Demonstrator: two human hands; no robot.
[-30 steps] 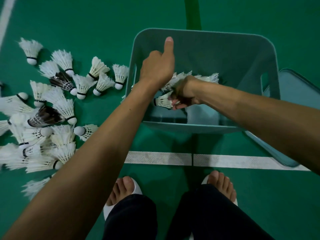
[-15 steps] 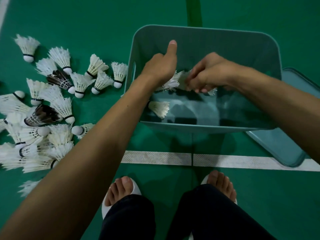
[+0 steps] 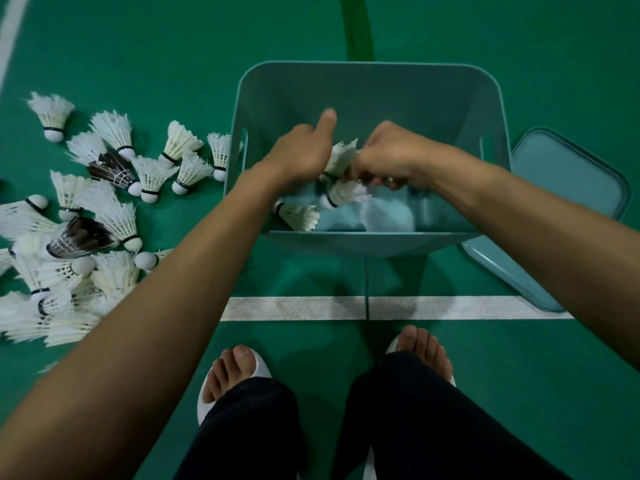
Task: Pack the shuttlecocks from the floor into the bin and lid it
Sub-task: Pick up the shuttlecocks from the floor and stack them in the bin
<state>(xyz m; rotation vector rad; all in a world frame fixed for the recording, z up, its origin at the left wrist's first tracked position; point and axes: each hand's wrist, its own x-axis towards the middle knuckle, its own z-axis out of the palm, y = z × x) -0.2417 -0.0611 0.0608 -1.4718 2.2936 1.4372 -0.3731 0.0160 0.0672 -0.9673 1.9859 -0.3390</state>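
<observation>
Shuttlecocks mostly litter the left floor; my left hand and right hand clutch a few over the bin (lid waits, right).

No text, label or number can be read anywhere.

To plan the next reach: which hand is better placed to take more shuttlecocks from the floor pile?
Probably the left hand: the pile lies on the floor left of the bin, beside that arm. The right hand would have to cross the bin. Both currently grip shuttlecocks.
</observation>
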